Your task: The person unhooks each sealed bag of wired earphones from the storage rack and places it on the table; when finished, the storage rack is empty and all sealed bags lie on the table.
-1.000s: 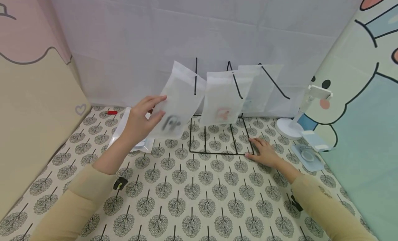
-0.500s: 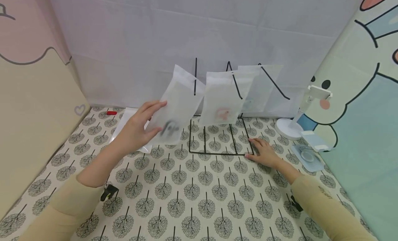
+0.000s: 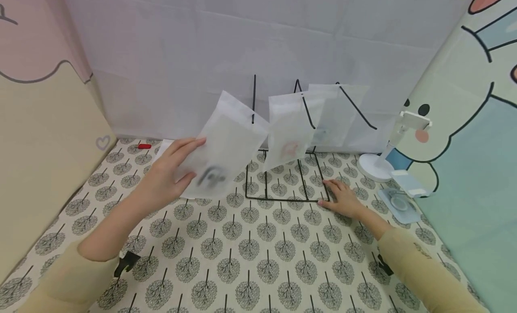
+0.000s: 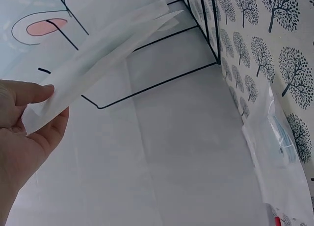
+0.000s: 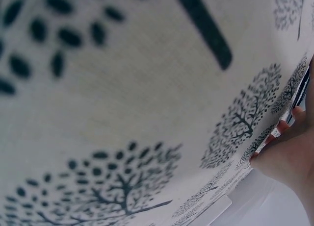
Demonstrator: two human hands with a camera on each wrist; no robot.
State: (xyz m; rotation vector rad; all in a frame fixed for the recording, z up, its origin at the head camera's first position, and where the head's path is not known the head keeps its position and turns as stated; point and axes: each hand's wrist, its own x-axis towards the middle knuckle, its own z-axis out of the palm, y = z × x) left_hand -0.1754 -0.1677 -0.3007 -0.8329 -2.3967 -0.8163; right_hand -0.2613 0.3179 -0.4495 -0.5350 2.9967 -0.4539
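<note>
My left hand (image 3: 161,176) pinches the left edge of a frosted white bag (image 3: 230,140) between thumb and fingers; a dark blurred shape shows through its lower part. The bag is tilted, its upper right corner at the tip of the left prong of a black wire rack (image 3: 282,199). In the left wrist view the bag (image 4: 88,69) is seen nearly edge-on. My right hand (image 3: 343,200) rests at the front right corner of the rack's base, fingers fairly straight, fingertips at the wire. In the right wrist view that hand (image 5: 289,152) shows only at the right edge.
Two more frosted bags, one with a reddish item (image 3: 288,133) and one bluish (image 3: 337,120), hang on the other prongs. A white glossy packet (image 4: 274,152) lies behind my left hand, near a small red object (image 3: 144,146). A white phone stand (image 3: 375,166) and a pale folding stand (image 3: 400,201) are right.
My left hand has moved left and down toward me, drawing the bag's lower end along. The middle bag has swung and turned. My right hand has stayed put.
</note>
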